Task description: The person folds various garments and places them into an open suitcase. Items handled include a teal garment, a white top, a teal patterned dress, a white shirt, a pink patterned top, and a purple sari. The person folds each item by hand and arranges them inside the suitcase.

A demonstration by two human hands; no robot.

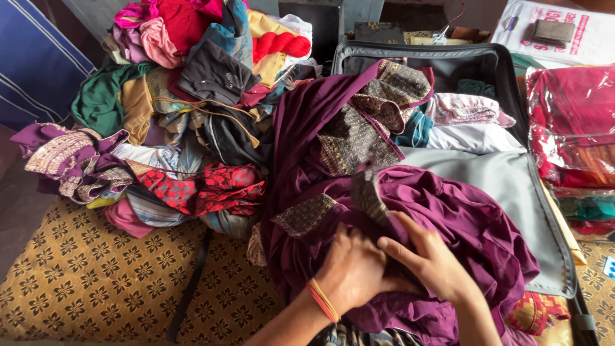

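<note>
— Where is the big purple cloth garment with the brown patterned border (448, 224)?

— It is heaped over the near edge of the open grey soft-sided suitcase (512, 186), spilling out of it toward the person and up across its left side.

— And the hands?

— Both rest on the garment at its near end. The left hand (351, 269), with orange-red bangles (323, 301) on the wrist, presses into the purple folds with the fingers curled into the cloth; its grip is closed on a bunch of the fabric. The right hand (430, 259) lies just beside it, touching it, fingers bent over the same folds, grip narrow and pinching the cloth.

— What else is in the suitcase?

— Behind the garment, folded pale pink and white clothes (471, 125) lie in it, with a teal piece (416, 128) beside them.

— And around the suitcase?

— To its left, a tall jumbled pile of mixed coloured clothes (186, 102) sits on a brown flower-patterned bedspread (96, 282). To its right lie red garments in clear plastic wrappers (570, 122).
</note>
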